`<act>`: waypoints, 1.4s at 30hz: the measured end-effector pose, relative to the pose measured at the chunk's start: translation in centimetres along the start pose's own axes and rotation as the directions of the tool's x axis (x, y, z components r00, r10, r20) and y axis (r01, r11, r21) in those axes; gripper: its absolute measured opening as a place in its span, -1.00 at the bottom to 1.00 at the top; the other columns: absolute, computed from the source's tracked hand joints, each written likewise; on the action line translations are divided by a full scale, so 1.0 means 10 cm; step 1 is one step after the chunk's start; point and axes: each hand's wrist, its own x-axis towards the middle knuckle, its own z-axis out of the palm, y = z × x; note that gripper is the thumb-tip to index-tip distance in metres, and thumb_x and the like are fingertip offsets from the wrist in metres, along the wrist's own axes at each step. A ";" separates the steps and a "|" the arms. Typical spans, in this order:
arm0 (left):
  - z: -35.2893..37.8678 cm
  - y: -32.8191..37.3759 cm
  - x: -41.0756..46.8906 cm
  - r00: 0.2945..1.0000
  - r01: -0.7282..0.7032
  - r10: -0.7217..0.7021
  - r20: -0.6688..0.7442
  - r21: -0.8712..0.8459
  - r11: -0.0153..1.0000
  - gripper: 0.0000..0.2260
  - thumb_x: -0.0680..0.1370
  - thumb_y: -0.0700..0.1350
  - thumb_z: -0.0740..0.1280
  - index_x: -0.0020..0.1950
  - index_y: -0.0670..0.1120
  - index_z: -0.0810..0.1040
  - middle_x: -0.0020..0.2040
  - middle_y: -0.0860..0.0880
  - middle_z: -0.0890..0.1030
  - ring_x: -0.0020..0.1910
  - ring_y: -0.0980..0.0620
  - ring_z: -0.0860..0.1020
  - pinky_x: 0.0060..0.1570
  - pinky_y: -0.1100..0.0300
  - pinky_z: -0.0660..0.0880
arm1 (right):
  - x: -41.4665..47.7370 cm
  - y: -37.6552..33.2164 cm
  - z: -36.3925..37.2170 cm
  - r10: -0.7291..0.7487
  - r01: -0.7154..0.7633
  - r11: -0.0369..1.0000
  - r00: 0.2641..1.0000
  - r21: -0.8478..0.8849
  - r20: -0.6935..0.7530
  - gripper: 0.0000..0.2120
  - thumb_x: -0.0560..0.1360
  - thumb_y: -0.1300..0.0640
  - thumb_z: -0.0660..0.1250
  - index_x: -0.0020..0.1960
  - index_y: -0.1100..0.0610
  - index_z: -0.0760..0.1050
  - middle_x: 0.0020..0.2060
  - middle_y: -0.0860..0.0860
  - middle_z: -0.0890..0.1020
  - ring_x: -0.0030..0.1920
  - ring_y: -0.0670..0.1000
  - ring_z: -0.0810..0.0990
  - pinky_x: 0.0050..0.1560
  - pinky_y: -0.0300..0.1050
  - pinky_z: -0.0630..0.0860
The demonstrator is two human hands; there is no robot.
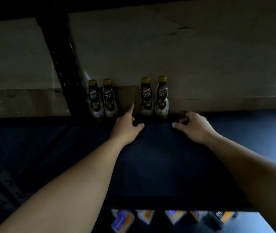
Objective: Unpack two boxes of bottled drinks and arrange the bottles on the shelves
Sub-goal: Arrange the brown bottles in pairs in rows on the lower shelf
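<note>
Our forearms reach far across the dark shelf (150, 165). Four upright bottles (145, 98) stand at its back, in two pairs, just beyond both hands. Our left hand (127, 126) holds nothing and points one straight finger into the gap between the pairs. Our right hand (192, 126), loosely curled and empty, sits nearest the right pair.

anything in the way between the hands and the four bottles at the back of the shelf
Nothing visible. The left hand points its index finger into the gap between the left pair and right pair of bottles. The right hand sits just in front of the rightmost bottle, with only bare shelf between.
</note>
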 end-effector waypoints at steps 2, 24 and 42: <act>-0.09 0.06 -0.33 0.998 -0.011 0.008 0.057 0.053 0.999 -0.37 0.59 0.10 0.39 0.61 0.14 0.22 0.26 0.07 0.54 0.18 0.10 0.43 0.12 0.19 0.37 | -0.36 0.00 -0.08 -0.024 0.025 0.997 1.000 -0.073 0.004 -0.60 0.51 -0.15 0.47 0.28 0.00 0.62 0.11 -0.07 0.69 0.15 -0.03 0.60 0.12 -0.20 0.41; -0.08 0.27 -3.50 0.908 0.002 0.015 0.419 -0.040 0.999 -0.53 0.50 0.18 0.45 0.38 0.09 0.57 -0.01 0.11 0.64 -0.08 0.15 0.61 0.04 0.21 0.53 | -3.61 0.12 -0.26 0.070 -0.065 0.997 0.987 -0.040 0.141 -0.66 0.55 -0.09 0.43 0.26 0.01 0.61 -0.10 -0.13 0.72 0.02 -0.05 0.67 0.21 -0.04 0.54; 1.00 -0.35 -4.32 0.486 -0.055 -0.207 0.849 0.267 0.962 -0.35 0.57 0.15 0.41 0.60 0.03 0.29 0.49 -0.06 0.44 0.43 -0.10 0.42 0.40 0.08 0.37 | -4.70 1.21 0.74 0.379 -0.043 0.894 0.603 -0.445 0.702 -0.46 0.49 -0.22 0.32 0.43 -0.11 0.46 0.22 0.01 0.65 0.18 0.13 0.62 0.20 0.06 0.56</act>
